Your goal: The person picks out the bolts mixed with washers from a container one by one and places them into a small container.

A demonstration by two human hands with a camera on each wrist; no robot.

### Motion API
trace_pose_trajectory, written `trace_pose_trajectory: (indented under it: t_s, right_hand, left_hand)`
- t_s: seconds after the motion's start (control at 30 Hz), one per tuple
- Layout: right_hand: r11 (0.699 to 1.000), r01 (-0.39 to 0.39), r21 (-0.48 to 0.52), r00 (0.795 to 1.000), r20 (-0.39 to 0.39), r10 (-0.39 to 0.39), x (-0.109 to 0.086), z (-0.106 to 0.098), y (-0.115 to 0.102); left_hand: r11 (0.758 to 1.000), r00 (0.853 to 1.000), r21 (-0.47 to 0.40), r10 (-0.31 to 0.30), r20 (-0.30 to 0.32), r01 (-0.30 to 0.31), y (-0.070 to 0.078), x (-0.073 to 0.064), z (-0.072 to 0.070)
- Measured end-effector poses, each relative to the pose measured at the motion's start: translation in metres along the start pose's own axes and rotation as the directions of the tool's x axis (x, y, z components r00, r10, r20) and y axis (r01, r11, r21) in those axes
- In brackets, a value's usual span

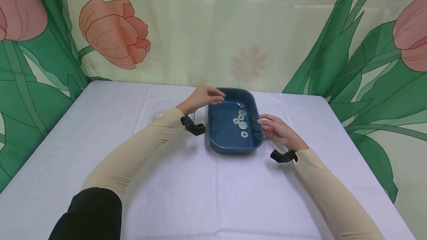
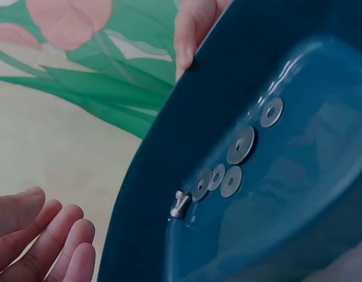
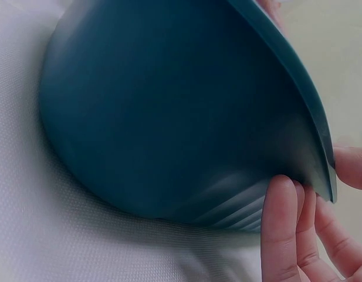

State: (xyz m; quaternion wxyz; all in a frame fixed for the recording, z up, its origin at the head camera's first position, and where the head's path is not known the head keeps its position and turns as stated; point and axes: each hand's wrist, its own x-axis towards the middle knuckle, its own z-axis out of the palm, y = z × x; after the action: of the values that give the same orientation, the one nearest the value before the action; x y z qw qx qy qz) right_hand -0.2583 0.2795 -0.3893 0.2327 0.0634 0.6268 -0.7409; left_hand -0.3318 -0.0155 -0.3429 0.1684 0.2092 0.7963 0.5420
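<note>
A dark blue rectangular tray (image 1: 221,130) stands on the table. Several flat metal washers (image 1: 242,125) lie in it, roughly in a row. At the far end of that row is a small shiny bolt-like metal piece (image 2: 181,204). My left hand (image 1: 210,96) hovers at the tray's far left rim, its fingers loosely bent and holding nothing. In the left wrist view, those fingers (image 2: 69,235) are apart from the tray wall. My right hand (image 1: 275,129) grips the right rim, with the thumb (image 3: 352,167) on top and the other fingers against the outer wall.
Partly hidden behind the left forearm lies a clear plastic item (image 1: 158,113). A white cloth (image 1: 186,195) covers the table. Behind its far edge hangs a curtain (image 1: 200,29) printed with flowers and leaves.
</note>
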Motion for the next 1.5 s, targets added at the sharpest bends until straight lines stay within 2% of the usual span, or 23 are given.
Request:
trace_pose_trajectory:
  t_s: [0.47,0.6,0.77,1.17,1.37,1.5]
  right_hand:
    - [1.0,-0.01,0.022,1.0,-0.007,0.01,0.001,0.0,0.0]
    - [1.0,-0.01,0.027,1.0,-0.002,0.01,0.001,0.0,0.0]
    - [0.999,-0.009,0.031,1.0,0.005,0.008,0.0,0.0,-0.001]
    - [1.0,-0.007,-0.018,1.0,-0.01,0.007,-0.002,0.0,-0.002]
    - [1.0,0.0,-0.018,1.0,0.007,0.0,-0.002,0.0,-0.001]
    - [1.0,-0.002,-0.023,1.0,0.002,0.002,-0.003,0.0,-0.001]
  left_hand:
    - [0.999,0.999,-0.02,0.033,0.023,-0.032,-0.004,0.028,0.021]
    - [0.999,0.999,-0.025,0.026,0.029,-0.026,-0.004,0.034,0.028]
    - [1.0,1.0,0.016,0.016,0.016,-0.017,-0.001,0.039,0.036]
    - [1.0,1.0,0.031,0.0,0.001,0.0,0.005,0.055,0.054]
    - [0.999,0.999,0.021,-0.032,-0.005,0.032,0.001,0.062,0.063]
    - [0.999,0.999,0.023,-0.033,-0.022,0.033,-0.002,0.065,0.065]
